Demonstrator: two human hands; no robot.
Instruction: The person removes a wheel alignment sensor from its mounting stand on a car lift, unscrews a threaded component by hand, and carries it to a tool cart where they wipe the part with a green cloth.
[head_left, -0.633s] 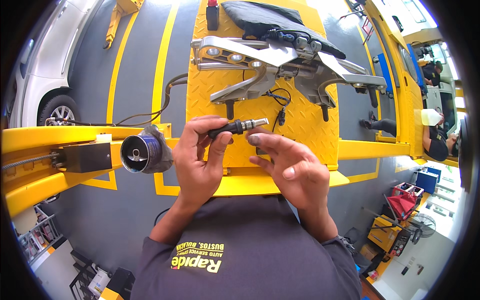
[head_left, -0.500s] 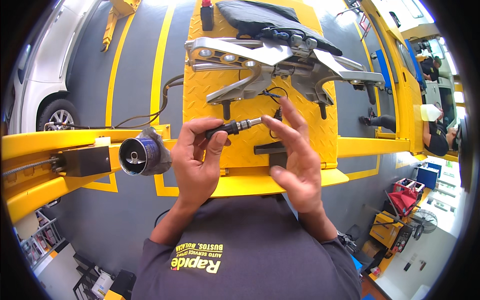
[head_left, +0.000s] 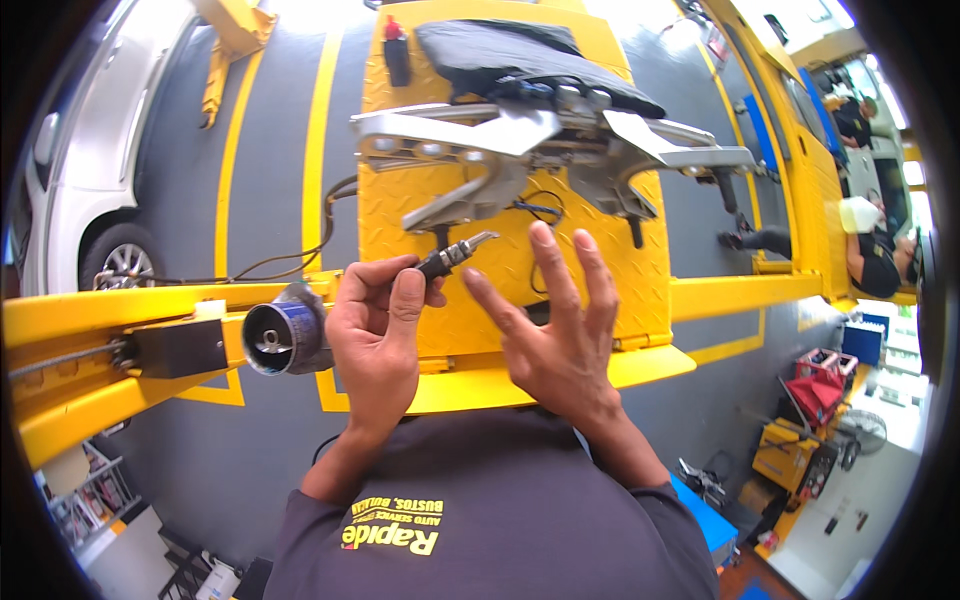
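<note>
My left hand (head_left: 378, 330) is closed around a short black-and-silver tool (head_left: 446, 258), pinched between thumb and fingers. Its slim metal tip points right and slightly away from me. Beside it, my right hand (head_left: 562, 345) is open with fingers spread, holding nothing; its index fingertip is close to the tool's metal end. Beyond both hands, a silver metal frame with black pegs (head_left: 480, 190) lies across the yellow plate (head_left: 400, 240). A dark thin cable (head_left: 540, 208) loops on the plate, and a dark item under my right hand is mostly hidden.
A dark cloth bundle (head_left: 500, 55) and a black bottle with a red cap (head_left: 396, 55) rest at the far end. An open can (head_left: 272, 338) is fixed at the left by the yellow beam (head_left: 80, 290). A white vehicle (head_left: 90, 120) stands left; people work far right.
My right hand has turned and spread its fingers, shifting left and back from the tool's tip. The tool now tilts further upward in my left hand. The whole view has shifted slightly.
</note>
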